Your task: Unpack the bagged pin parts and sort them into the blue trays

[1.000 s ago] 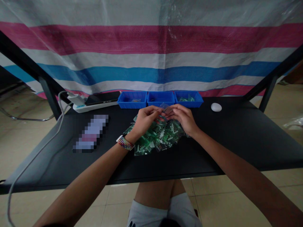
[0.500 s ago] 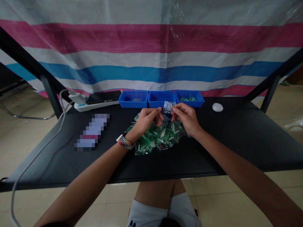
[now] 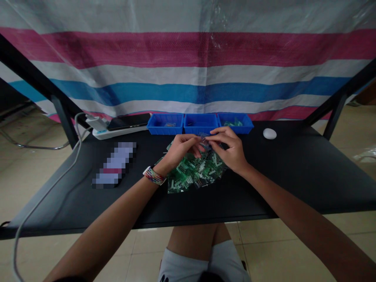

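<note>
Both hands meet over a heap of small clear plastic bags [image 3: 188, 172] with green and pale pieces inside. Between my fingertips is one small clear bag [image 3: 203, 136], partly hidden by the fingers. My left hand [image 3: 185, 149] pinches its left side, thumb against fingers. From the other side my right hand [image 3: 229, 149] grips the bag between thumb and forefinger, the other fingers bent above. Just behind the hands stand three blue bins: the left bin [image 3: 165, 130] and the right bin [image 3: 235, 130] hold small pieces, and the middle bin [image 3: 201, 130] shows a dark bit.
On the left lie a phone with a blurred screen [image 3: 114, 164] and a white power strip [image 3: 117, 132] carrying a dark phone [image 3: 129, 121]. Its white cable [image 3: 49, 196] hangs over the table edge. A white mouse [image 3: 269, 133] sits at right. Behind hangs a striped sheet [image 3: 188, 74].
My right hand has moved left, closer to my left hand. The small bag, which stuck up in plain view before, now sits lower and mostly behind the fingers.
</note>
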`<control>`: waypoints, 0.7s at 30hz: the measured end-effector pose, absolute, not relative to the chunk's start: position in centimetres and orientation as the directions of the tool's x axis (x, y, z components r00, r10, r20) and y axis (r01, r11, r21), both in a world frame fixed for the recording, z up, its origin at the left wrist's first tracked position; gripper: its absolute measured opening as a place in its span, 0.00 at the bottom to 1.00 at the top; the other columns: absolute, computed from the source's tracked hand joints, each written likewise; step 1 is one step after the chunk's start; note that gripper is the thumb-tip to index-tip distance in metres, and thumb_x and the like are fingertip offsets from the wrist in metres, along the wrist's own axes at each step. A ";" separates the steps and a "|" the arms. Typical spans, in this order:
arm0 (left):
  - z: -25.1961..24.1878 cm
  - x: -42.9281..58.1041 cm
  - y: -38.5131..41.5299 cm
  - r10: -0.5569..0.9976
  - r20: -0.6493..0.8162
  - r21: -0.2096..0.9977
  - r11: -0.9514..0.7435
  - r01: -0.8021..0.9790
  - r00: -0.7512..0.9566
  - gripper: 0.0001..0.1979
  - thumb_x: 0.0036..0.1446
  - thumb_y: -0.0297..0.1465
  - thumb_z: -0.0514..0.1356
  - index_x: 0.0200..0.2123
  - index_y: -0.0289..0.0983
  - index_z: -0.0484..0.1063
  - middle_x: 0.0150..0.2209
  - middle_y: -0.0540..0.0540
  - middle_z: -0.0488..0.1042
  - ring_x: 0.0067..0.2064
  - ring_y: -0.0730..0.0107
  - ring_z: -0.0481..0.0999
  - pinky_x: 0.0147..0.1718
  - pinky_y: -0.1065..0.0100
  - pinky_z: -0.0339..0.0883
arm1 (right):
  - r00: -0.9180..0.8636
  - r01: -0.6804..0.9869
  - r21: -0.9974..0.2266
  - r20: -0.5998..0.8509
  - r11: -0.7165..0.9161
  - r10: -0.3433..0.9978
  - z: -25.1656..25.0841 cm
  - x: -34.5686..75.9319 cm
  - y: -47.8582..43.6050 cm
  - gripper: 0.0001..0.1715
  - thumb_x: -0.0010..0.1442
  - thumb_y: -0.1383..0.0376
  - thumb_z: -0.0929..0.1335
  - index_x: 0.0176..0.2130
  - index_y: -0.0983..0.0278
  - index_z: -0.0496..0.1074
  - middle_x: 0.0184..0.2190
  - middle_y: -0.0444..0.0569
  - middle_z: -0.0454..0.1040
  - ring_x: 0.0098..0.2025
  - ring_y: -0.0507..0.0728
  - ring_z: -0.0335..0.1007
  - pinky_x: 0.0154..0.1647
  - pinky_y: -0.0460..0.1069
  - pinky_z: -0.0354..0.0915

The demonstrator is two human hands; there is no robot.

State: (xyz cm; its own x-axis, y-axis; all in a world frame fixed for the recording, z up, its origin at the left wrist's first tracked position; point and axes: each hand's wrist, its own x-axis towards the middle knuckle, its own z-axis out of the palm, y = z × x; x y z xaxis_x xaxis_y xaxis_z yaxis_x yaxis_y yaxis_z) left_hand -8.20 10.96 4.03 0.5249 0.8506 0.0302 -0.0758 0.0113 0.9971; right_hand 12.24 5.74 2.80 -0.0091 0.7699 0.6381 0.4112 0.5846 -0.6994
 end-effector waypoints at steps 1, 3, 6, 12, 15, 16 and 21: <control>4.1 -8.2 10.9 0.853 0.043 0.998 -0.011 -0.065 0.520 0.18 0.58 0.45 0.69 0.31 0.35 0.78 0.31 0.40 0.85 0.24 0.68 0.80 0.27 0.67 0.77 | 0.011 0.403 -0.721 0.620 0.564 0.784 2.7 12.3 5.8 0.08 0.68 0.58 0.73 0.44 0.52 0.84 0.52 0.52 0.77 0.47 0.61 0.77 0.48 0.60 0.78; 4.1 -8.2 10.9 0.858 0.067 0.998 -0.050 -0.048 0.510 0.16 0.58 0.43 0.69 0.31 0.36 0.77 0.31 0.42 0.84 0.24 0.69 0.80 0.28 0.67 0.78 | 0.057 0.345 -0.781 0.572 0.521 0.819 2.5 12.3 6.0 0.10 0.68 0.55 0.73 0.47 0.54 0.83 0.54 0.52 0.75 0.45 0.59 0.78 0.45 0.58 0.79; 3.9 -8.1 11.0 0.864 0.103 0.994 -0.101 -0.030 0.493 0.14 0.60 0.41 0.67 0.30 0.36 0.76 0.30 0.44 0.83 0.25 0.70 0.80 0.28 0.68 0.77 | 0.088 0.149 -0.892 0.442 0.427 0.893 2.1 12.3 6.5 0.17 0.67 0.51 0.73 0.51 0.56 0.77 0.49 0.51 0.77 0.41 0.58 0.79 0.39 0.54 0.79; 3.5 -7.9 10.7 0.856 0.154 0.982 -0.187 0.019 0.493 0.13 0.61 0.39 0.67 0.31 0.36 0.77 0.28 0.46 0.80 0.26 0.70 0.80 0.27 0.69 0.75 | 0.039 -0.061 -0.968 0.242 0.244 0.969 1.3 12.0 7.4 0.27 0.56 0.50 0.79 0.48 0.57 0.70 0.33 0.41 0.76 0.26 0.54 0.75 0.29 0.51 0.76; 3.8 -8.0 10.8 0.898 0.221 0.973 -0.230 -0.022 0.381 0.14 0.61 0.41 0.68 0.32 0.36 0.77 0.29 0.46 0.80 0.25 0.69 0.80 0.27 0.69 0.75 | 0.067 -0.045 -0.969 0.238 0.241 0.969 1.4 12.3 7.4 0.27 0.58 0.51 0.78 0.50 0.58 0.70 0.37 0.44 0.79 0.27 0.53 0.76 0.30 0.51 0.76; 4.0 -8.2 11.0 0.916 0.243 0.969 -0.243 -0.040 0.320 0.14 0.61 0.42 0.68 0.32 0.36 0.77 0.30 0.46 0.81 0.25 0.70 0.80 0.27 0.69 0.75 | 0.079 -0.034 -0.967 0.251 0.254 0.965 1.5 12.5 7.4 0.25 0.59 0.51 0.77 0.50 0.58 0.71 0.39 0.46 0.80 0.28 0.53 0.76 0.29 0.50 0.76; 4.7 -10.2 13.5 0.968 0.253 0.962 -0.252 -0.108 -0.005 0.12 0.62 0.40 0.68 0.37 0.36 0.78 0.33 0.46 0.82 0.26 0.72 0.79 0.29 0.69 0.76 | 0.165 0.066 -0.943 0.332 0.325 0.929 1.8 13.6 7.6 0.14 0.64 0.55 0.73 0.46 0.58 0.73 0.39 0.46 0.79 0.28 0.52 0.75 0.29 0.49 0.74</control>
